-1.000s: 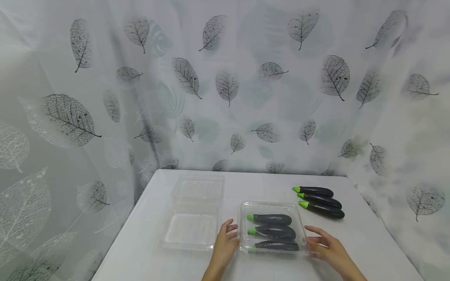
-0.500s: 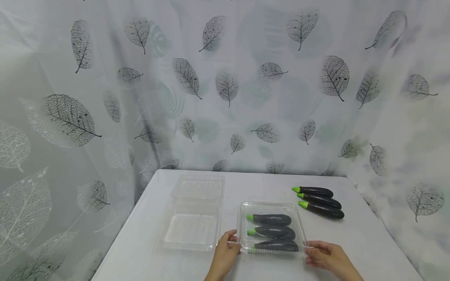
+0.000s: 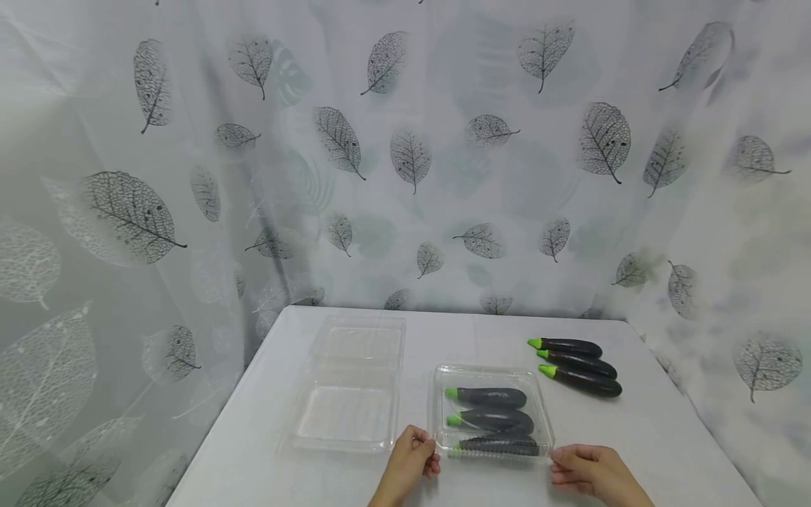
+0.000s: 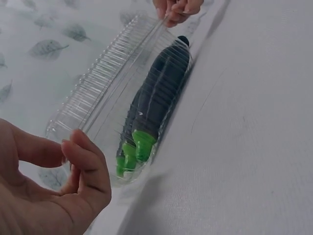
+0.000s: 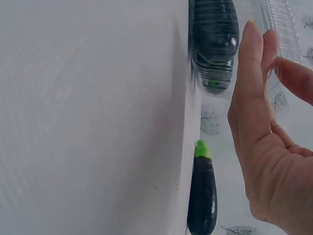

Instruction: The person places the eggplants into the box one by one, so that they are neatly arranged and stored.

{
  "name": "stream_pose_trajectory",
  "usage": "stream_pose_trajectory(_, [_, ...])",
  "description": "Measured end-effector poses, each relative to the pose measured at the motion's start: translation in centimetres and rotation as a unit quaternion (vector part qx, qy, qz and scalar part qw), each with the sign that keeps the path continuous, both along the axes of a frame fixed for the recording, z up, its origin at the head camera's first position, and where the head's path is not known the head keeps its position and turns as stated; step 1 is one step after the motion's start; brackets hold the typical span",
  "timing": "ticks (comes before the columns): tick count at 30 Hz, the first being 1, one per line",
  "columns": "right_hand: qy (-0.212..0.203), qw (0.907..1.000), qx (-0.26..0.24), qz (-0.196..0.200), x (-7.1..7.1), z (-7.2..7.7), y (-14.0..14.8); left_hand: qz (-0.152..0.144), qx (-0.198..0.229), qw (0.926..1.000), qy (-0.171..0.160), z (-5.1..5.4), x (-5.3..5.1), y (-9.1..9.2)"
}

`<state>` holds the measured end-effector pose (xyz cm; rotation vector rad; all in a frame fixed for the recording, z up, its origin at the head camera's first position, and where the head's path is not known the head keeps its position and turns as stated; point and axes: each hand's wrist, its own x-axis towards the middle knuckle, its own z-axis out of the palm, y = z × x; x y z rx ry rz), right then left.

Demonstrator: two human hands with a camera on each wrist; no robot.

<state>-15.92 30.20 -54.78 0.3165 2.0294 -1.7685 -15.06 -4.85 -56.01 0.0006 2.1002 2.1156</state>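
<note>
A clear plastic clamshell box (image 3: 484, 369) lies closed on the table, with three dark eggplants (image 3: 491, 420) with green stems inside. At its near left corner my left hand (image 3: 408, 461) pinches the rim; the left wrist view shows this hand (image 4: 63, 181) with thumb and curled index finger meeting at the rim. Across from it, my right hand (image 3: 592, 468) grips the near right corner. Up close in the right wrist view, that hand (image 5: 274, 142) has the rim between thumb and fairly straight fingers.
Left of the closed box lies a second clear clamshell box (image 3: 347, 446), opened flat with nothing in it. Three more eggplants (image 3: 579, 380) lie side by side at the back right of the white table (image 3: 443, 338). A leaf-patterned curtain (image 3: 405, 183) hangs behind.
Both hands have slid toward me along the box's sides to its near corners, where the fingers have closed on the rim. The box and the eggplants stay in place.
</note>
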Motion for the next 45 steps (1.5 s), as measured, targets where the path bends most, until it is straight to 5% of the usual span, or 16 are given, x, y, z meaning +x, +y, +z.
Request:
stream_pose_trajectory(13, [0.009,0.9995,-0.029,-0.007,0.1,-0.3,-0.1,0.009,0.033,0.9994,-0.006,-0.5,0.0,0.0])
stream_pose_trajectory(29, [0.002,0.997,0.062,-0.045,0.2,0.3,-1.1,0.014,0.029,0.9994,-0.015,-1.2,-0.4,-0.2])
stream_pose_trajectory(36, [0.048,0.9909,0.125,0.007,0.2,0.7,-0.5,-0.009,0.037,0.9993,-0.007,-0.5,0.1,-0.6])
stream_pose_trajectory(45, [0.065,0.9777,0.2,-0.013,-0.2,0.9,0.3,-0.033,-0.052,0.9981,-0.003,0.6,1.2,-1.9])
